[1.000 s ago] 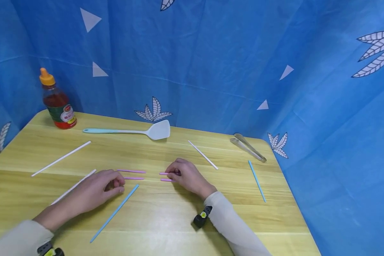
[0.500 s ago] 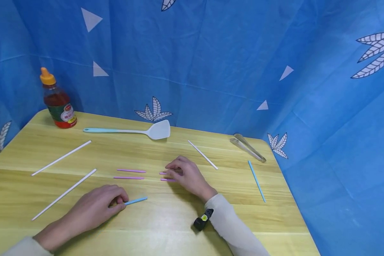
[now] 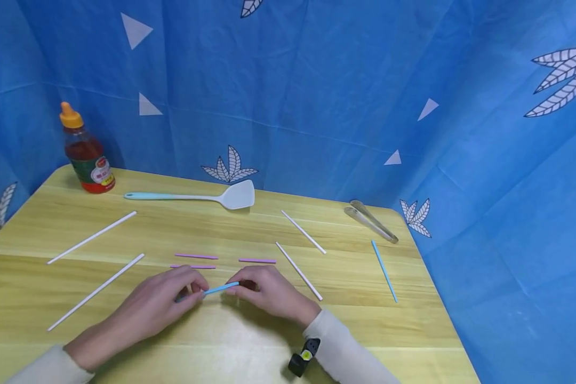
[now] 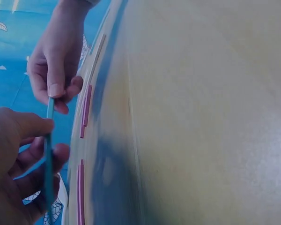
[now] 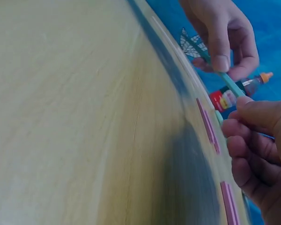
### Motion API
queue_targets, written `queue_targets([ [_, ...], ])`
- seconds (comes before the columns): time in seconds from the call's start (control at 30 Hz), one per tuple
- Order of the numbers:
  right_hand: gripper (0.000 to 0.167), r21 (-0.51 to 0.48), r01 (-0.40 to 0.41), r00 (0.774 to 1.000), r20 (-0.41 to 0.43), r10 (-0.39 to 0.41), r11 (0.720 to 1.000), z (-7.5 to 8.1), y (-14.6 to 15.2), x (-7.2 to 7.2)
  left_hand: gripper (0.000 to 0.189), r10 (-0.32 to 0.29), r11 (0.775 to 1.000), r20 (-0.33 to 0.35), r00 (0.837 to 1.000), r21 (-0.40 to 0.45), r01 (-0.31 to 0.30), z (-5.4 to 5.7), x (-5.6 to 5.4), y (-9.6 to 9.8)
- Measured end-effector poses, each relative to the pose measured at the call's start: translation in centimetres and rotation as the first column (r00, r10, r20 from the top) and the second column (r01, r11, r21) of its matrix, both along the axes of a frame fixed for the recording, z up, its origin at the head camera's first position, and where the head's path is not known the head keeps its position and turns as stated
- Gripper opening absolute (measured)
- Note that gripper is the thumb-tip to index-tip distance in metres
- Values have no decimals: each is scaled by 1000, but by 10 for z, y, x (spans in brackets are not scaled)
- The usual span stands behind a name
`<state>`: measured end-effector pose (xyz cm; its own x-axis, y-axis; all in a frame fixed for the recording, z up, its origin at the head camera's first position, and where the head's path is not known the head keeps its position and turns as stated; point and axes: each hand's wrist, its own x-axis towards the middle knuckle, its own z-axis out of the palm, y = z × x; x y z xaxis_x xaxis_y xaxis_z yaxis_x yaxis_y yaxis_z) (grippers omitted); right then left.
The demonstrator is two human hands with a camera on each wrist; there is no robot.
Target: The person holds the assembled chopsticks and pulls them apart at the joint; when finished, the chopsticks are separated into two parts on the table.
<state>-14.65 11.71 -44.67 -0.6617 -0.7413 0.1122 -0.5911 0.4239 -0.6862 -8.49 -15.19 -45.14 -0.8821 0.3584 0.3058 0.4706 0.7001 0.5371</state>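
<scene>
A blue stick point(image 3: 221, 288) is held between both hands, tilted slightly up to the right in the head view. My left hand point(image 3: 165, 298) pinches it toward its left part, which the fingers partly cover. At the other end, my right hand point(image 3: 271, 293) pinches it between thumb and fingers. Both wrist views show the stick raised off the table, with the thumb of the left hand point(image 5: 227, 40) pressed on it. Just beyond the hands lie short pink sticks: a pair point(image 3: 197, 256) behind the left hand and another pink stick point(image 3: 257, 261) behind the right.
Two white sticks point(image 3: 92, 238) lie at left and two more white sticks point(image 3: 298, 271) right of centre. A second blue stick point(image 3: 384, 271) and metal tongs point(image 3: 372, 221) are at far right. A spatula point(image 3: 237, 196) and a sauce bottle point(image 3: 90, 154) stand along the back.
My left hand has picked up the blue stick and brought it toward the right. My right hand has left the pink sticks, come nearer, and taken the stick's right end.
</scene>
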Motion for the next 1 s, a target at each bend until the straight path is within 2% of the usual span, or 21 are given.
queue_targets([
  [0.1,13,-10,18,1000,-25,-18,1000,0,4,3,18,8,1000,-11,1000,14,-8,2,-1,2],
  [0.2,12,-27,78,997,-19,-78,997,-1,12,4,15,22,1000,-17,1000,21,-22,2,-1,2],
  [0.37,13,-46,173,984,60,-170,984,-5,27,6,12,55,998,-16,998,2,-55,2,-2,0],
  [0.5,16,-62,143,987,86,-138,988,-6,26,7,11,57,998,-16,998,-13,-58,2,-3,3],
  [0.73,13,-86,112,994,21,-110,990,-6,18,11,11,34,999,-40,999,-1,-34,2,-4,14],
  [0.9,14,-73,104,994,-12,-106,992,-4,16,12,12,33,999,-35,999,1,-33,3,-2,15],
  [1.0,14,-72,97,994,-34,-100,993,-2,17,14,12,21,1000,-57,998,8,-21,3,-2,14],
])
